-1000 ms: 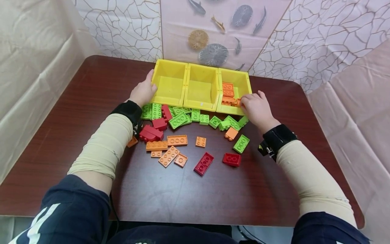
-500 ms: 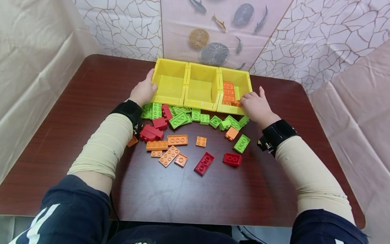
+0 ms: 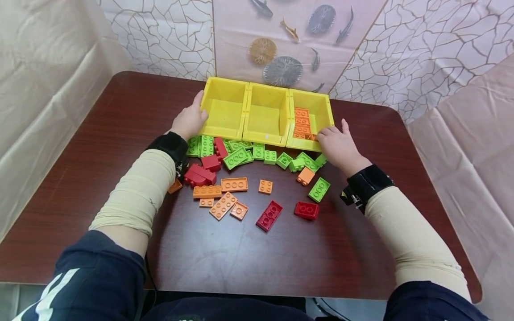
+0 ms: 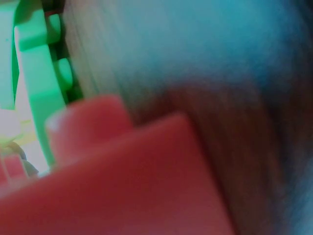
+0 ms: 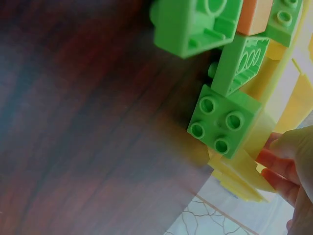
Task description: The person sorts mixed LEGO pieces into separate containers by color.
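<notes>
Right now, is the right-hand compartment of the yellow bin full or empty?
The compartment is partly filled: orange bricks line its left side in the head view; yellow floor shows beside them.

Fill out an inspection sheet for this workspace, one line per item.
Surface: dark wood-grain table, glossy.
Job's things: three-compartment yellow tray; orange bricks in its right compartment; green bricks, red bricks and more orange bricks lie on the table.
Clutter: nothing seen beyond the bricks.
Left hand: touches the tray's left end; grip unclear.
Right hand: at the right compartment; whether it holds a brick is unclear.
Cables: dark cable at the table's near left; others below its near edge.
Surroundings: patterned backdrop behind; pale cloth at both sides.
</notes>
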Available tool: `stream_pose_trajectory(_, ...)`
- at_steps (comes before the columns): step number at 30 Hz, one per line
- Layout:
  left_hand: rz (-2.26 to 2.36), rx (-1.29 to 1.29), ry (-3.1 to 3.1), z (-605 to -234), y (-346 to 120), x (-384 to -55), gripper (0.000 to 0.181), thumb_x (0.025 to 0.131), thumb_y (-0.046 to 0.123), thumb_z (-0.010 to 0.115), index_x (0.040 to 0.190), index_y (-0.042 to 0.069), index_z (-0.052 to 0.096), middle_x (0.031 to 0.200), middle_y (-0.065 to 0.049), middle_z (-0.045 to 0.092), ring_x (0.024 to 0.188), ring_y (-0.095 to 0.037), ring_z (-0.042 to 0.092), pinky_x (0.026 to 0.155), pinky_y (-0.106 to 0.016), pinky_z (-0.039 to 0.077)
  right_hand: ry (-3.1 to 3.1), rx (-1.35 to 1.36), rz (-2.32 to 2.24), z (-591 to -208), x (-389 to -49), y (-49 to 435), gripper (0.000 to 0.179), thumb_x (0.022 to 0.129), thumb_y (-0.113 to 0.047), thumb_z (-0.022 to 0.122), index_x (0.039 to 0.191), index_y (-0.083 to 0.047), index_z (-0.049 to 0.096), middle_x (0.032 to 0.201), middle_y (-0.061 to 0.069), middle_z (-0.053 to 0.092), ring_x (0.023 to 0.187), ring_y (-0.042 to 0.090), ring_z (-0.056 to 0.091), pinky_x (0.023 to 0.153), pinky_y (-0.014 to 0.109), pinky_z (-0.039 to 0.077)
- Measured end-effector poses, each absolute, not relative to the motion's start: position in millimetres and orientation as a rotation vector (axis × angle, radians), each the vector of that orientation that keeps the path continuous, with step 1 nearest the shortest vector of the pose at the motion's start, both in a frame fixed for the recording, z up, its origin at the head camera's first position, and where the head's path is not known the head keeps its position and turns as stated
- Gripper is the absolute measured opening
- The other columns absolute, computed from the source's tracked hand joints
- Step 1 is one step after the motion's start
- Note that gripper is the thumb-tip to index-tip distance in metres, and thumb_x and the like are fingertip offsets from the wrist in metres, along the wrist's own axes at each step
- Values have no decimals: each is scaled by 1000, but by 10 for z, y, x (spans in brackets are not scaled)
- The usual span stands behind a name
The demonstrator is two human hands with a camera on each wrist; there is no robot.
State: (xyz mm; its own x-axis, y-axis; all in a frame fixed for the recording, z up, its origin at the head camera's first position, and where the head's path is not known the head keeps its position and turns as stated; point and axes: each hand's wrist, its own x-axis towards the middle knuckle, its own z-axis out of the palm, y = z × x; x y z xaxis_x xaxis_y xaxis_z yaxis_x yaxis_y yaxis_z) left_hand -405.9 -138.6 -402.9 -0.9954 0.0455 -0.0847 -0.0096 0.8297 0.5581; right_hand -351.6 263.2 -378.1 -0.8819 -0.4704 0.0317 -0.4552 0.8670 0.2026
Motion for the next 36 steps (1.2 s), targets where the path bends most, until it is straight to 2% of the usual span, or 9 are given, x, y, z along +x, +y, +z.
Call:
stream_pose_trajectory(4,896,37,2916,-4017,-1387,-4061,64,99,28,31,150,28,-8,88,-17,54,73,-32,52,69,-39,39,-2901,772,-136,-3771,-3400,2659,21,89,-5,56,109,-1,63,110,16,59,107,35,51,105,58,9)
stream_pose_trajectory(8,896,27,2906,-3984,-1388,-4044,64,99,29,31,149,28,-9,98,-19,55,79,-33,52,74,-42,39,-2819,883,67,-3781,-3259,2648,20,86,-6,61,105,0,64,101,15,60,96,33,55,95,52,31)
stream_pose_trajectory(12,894,18,2902,-3982,-1393,-4039,64,99,29,31,149,28,-9,102,-19,55,82,-33,52,76,-43,38,-2871,967,217,-3808,-3106,2606,22,86,-8,62,107,0,63,101,14,60,95,30,57,82,46,44)
stream_pose_trajectory(16,891,23,2906,-4003,-1404,-4055,64,99,29,31,149,28,-9,98,-19,54,79,-33,51,75,-42,39,-2978,956,259,-3846,-2974,2565,24,88,-16,63,108,-3,63,104,13,60,98,27,56,82,44,45)
stream_pose_trajectory(24,905,10,2884,-4019,-1406,-4079,64,99,29,30,149,28,-10,106,-20,54,83,-33,51,78,-43,39,-3086,943,206,-3939,-2847,2497,32,83,-29,70,104,-6,62,94,7,55,84,22,51,73,39,46)
stream_pose_trajectory(31,916,0,2871,-4029,-1386,-4073,64,100,30,31,149,28,-9,105,-19,53,84,-33,51,80,-43,39,-3091,937,259,-3991,-2783,2482,36,80,-27,73,106,-5,62,101,8,54,86,21,53,76,39,48)
stream_pose_trajectory(36,939,-4,2862,-4031,-1371,-4067,65,100,29,33,149,29,-10,105,-19,53,84,-33,51,81,-44,39,-3052,989,324,-4007,-2766,2477,31,78,-18,75,102,-3,62,100,9,54,85,21,53,78,39,47)
